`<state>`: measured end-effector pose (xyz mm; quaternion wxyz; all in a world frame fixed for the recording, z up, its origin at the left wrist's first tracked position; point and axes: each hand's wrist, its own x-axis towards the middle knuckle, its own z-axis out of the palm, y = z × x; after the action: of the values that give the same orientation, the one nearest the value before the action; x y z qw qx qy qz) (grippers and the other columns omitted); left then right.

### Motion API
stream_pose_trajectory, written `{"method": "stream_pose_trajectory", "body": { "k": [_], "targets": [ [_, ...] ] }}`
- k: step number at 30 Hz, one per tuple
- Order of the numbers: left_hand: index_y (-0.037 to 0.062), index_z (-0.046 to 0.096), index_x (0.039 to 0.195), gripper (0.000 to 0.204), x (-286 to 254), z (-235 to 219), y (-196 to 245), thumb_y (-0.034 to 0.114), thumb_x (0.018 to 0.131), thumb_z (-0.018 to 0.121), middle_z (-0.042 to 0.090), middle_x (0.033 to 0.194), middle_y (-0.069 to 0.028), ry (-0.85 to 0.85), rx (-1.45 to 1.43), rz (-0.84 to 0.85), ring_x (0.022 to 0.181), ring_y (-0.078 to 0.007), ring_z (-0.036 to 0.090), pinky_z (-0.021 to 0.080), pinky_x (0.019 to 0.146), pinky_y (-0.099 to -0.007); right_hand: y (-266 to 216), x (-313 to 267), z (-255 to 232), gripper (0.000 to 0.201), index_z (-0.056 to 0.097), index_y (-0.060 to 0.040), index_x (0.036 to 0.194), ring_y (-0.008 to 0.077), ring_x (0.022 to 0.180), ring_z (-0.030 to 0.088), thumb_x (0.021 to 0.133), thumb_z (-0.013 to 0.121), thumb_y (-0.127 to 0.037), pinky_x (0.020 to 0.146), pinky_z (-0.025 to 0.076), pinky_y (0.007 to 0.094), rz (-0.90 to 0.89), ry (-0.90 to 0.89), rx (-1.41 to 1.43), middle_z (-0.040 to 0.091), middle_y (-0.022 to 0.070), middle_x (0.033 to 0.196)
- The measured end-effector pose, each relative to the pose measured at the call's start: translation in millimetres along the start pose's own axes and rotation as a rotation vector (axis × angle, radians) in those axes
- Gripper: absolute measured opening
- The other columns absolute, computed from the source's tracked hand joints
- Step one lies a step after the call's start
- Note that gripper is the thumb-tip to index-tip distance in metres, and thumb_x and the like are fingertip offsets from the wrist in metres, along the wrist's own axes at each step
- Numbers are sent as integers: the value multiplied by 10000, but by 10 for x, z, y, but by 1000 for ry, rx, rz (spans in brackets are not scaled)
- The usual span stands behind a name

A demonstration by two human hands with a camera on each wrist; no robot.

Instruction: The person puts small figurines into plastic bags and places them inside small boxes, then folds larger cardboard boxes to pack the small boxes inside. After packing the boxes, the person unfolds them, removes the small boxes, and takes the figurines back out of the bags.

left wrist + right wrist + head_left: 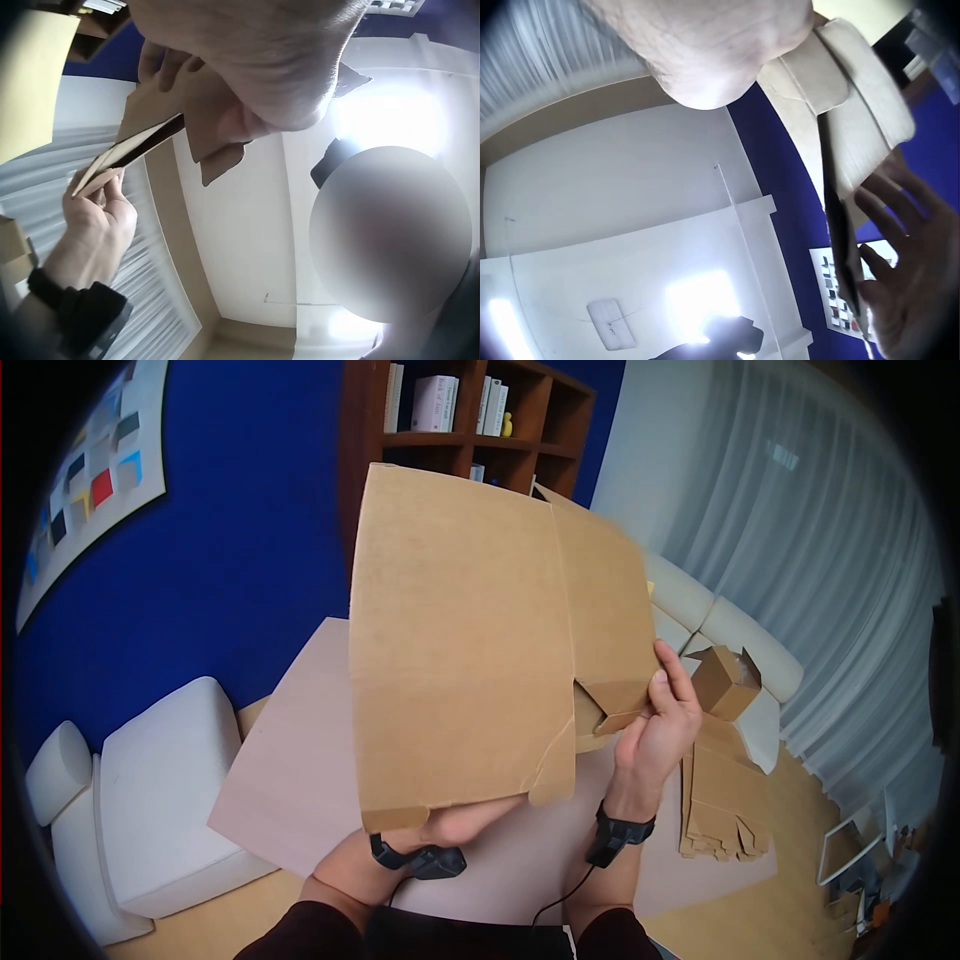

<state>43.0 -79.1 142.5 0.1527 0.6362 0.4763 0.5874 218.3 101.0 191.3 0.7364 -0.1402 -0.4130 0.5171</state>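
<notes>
A brown flattened cardboard box is held up in front of the chest, with creases and a partly raised flap at its lower right. The left hand grips it from behind at the bottom edge, its fingers hidden in the head view; in the right wrist view the left hand has the cardboard between thumb and fingers. At the right edge, the right hand holds the side by the flap. In the left wrist view the right hand pinches the cardboard's edge.
Below lies a large pale sheet. Folded cardboard lies on the right, with a small open box behind it by the cream sofa. A white seat stands left, a wooden bookshelf at the back.
</notes>
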Motion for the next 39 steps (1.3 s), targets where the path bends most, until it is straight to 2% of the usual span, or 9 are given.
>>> {"method": "stream_pose_trajectory", "body": {
  "k": [8,10,14,17,19,23,34,37,39],
  "targets": [
    [42,802,1142,237,-49,78,37,110,917,774,787,1130,-105,-127,296,232,1008,-278,750,601,872,-397,76,-151,55,327,644,123,1342,215,1135,702,1043,532,55,1034,542,337,-47,6,4,723,187,1248],
    [45,802,1111,207,-124,140,-165,64,909,762,779,1055,-107,62,523,491,954,-297,743,595,862,-393,100,-174,45,334,637,123,1352,212,1136,701,1043,534,54,1034,542,338,-50,-8,19,723,184,1244],
    [19,800,1036,151,-149,276,-118,-30,918,718,732,1148,-146,228,447,356,992,-305,712,571,913,-390,107,-222,123,410,573,111,1443,206,1161,693,1052,570,-16,1051,524,327,8,-150,0,700,170,1293],
    [-14,723,1220,288,-68,311,-243,-95,951,656,647,1301,-178,447,196,465,1093,-290,661,539,988,-391,51,-273,142,619,474,52,1563,267,1297,627,1006,689,-110,1133,465,362,115,-337,-67,602,179,1453],
    [-9,490,1520,576,32,224,-175,-119,972,632,565,1420,-177,413,317,673,1202,-297,609,522,1041,-415,81,-259,143,744,462,-9,1590,340,1421,530,928,777,-133,1187,414,412,-322,-606,-572,488,212,1572],
    [-37,490,1522,582,174,161,22,-101,959,623,612,1397,-202,445,308,616,1187,-303,655,548,1007,-403,57,-286,131,759,479,-59,1586,421,1489,454,899,795,-127,1206,387,453,-220,-745,-749,397,275,1632],
    [-112,336,1602,723,412,73,185,30,997,706,604,1473,-309,400,422,392,1229,-340,719,591,996,-387,46,-128,-124,568,610,56,1446,196,989,760,907,754,-53,874,570,310,-325,-370,-784,786,160,1106],
    [-36,297,1644,751,535,79,-56,3,1004,688,525,1548,-321,479,500,719,1249,-372,704,606,987,-399,18,-75,-179,555,611,62,1442,192,976,761,910,732,-42,869,570,309,-400,-379,-724,785,173,1074],
    [19,314,1647,738,527,91,-29,-25,1000,668,502,1564,-323,451,374,635,1256,-382,699,610,981,-398,-34,-50,-213,551,613,64,1438,191,978,760,907,726,-31,870,569,306,-394,-397,-694,784,178,1068]
  ]
}}
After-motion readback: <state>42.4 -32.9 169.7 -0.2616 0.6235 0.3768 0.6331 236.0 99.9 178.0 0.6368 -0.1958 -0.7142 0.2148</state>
